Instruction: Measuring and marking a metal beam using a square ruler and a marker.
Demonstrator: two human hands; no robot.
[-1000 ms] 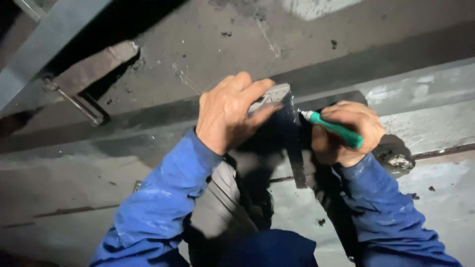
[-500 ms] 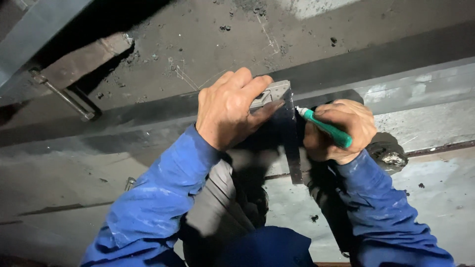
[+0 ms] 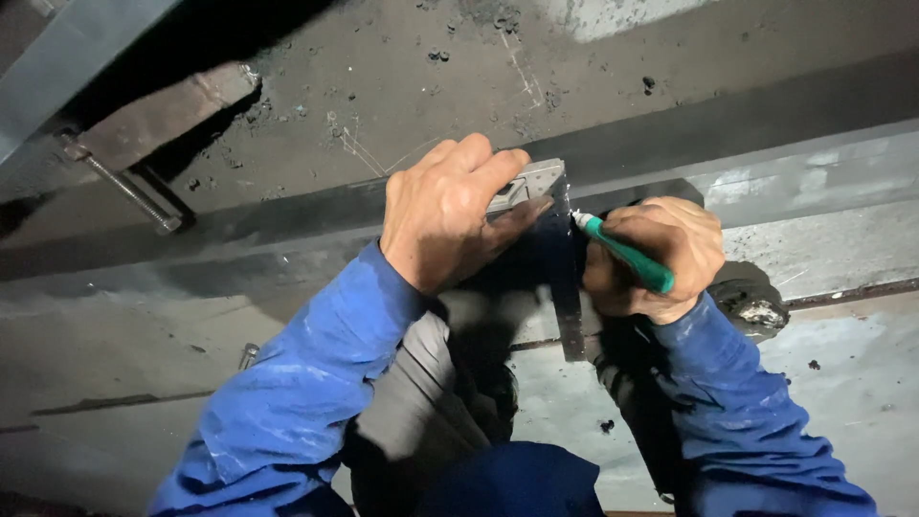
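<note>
Your left hand is pressing a metal square flat against the dark steel bar, fingers closed over its top end. Your right hand is gripping a green marker, its white tip touching the square's edge, just beside a small wheel.

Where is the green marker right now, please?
In the head view, right of centre: the right hand holds the green marker, its tip against the metal square under the left hand.
</note>
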